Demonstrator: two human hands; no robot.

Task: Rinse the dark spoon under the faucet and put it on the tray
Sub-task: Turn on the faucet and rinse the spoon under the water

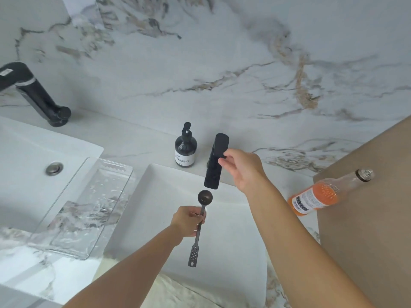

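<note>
- Two white sinks set in one marble desk (138, 138): the near sink (233, 230) under both hands, the far sink (26, 147) at left with its drain plug.
- One clear glass tray (84, 207) lying between the sinks, part over the far sink's rim; risk of tipping or sliding if the spoon lands hard on the overhanging end.
- Two black faucets: the near faucet (214, 165) with spout just above the spoon bowl, no water visible; the far faucet (33, 94) out of play.
- One orange drink bottle (322, 194) lying on its side at right, near the right forearm; risk of a knock and a roll.
- Right hand (242, 167) closed on the faucet lever; risk of splash off the spoon bowl if opened too far.
- Left hand (189, 221) gripping the dark spoon (201, 221) mid-handle, over the near sink; risk of slipping once wet.
- One dark soap pump bottle (186, 147) left of the near faucet.
</note>
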